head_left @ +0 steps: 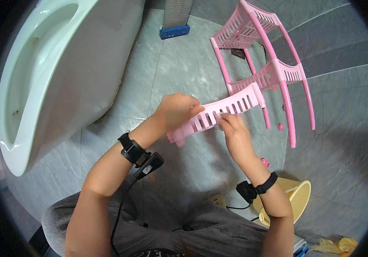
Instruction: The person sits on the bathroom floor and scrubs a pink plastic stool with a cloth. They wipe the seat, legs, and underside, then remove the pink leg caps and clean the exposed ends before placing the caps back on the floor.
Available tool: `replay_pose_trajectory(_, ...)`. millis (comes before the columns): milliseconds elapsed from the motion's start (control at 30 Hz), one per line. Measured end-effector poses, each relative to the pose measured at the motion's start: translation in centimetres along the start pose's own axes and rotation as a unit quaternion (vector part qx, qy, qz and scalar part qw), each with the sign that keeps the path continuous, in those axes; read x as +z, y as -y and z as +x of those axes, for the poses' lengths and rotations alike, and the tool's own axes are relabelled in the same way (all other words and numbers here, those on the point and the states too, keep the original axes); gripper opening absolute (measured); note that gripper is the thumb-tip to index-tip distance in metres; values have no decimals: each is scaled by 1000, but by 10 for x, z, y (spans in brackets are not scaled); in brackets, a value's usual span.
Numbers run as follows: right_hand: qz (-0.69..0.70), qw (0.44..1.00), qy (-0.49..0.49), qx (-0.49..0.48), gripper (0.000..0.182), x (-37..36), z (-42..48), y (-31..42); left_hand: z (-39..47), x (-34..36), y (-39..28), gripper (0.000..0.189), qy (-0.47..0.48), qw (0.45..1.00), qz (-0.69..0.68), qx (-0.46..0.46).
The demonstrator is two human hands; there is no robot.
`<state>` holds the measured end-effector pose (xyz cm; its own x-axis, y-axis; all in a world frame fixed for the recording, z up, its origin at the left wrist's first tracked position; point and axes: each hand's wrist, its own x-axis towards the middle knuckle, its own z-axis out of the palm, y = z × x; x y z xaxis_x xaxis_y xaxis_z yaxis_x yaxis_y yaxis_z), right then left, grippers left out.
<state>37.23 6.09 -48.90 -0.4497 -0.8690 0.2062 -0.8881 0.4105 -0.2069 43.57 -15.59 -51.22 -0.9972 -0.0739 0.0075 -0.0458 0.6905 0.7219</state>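
Observation:
Both hands are at a pink slotted plastic shelf tier (242,101), which slants above the tiled floor in front of me. My left hand (178,110) grips its upper edge, left of the middle. My right hand (233,128) is bent at the slots on its lower side, with the fingertips pinched at something small and whitish, too blurred to name. Beyond the tier's right end stands a pink plastic shelf rack (275,69) with round tube legs. A small pink cap (280,127) lies by the legs, and other small pink parts (265,163) lie near my right forearm.
A white bathtub (87,64) fills the left side. At the top, a blue-edged squeegee or mop head (175,32) rests on the floor. A yellow plastic bucket (304,199) lies tipped by my right elbow, with yellow crumpled material (338,246) at the bottom right. Cables hang from both wrist devices.

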Motion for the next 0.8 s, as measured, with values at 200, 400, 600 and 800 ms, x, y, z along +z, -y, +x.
replay_pose_trajectory(200, -4, 999, 15, 30, 29, -1, 25, 5, -1, 7, 4, 28, -21, 999, 19, 38)
replay_pose_trajectory(400, -3, 1000, 5, -17, 28, -6, -4, 3, -3, 6, 3, 29, -11, 999, 14, 41)
replay_pose_trajectory(600, -15, 999, -29, -5, 28, -33, -9, -11, -3, 5, 1, 30, -4, 999, 7, 44)
replay_pose_trajectory(800, 6, 1000, -8, 22, 27, -35, -14, -30, 1, 6, 0, 29, -2, 999, -7, 40)
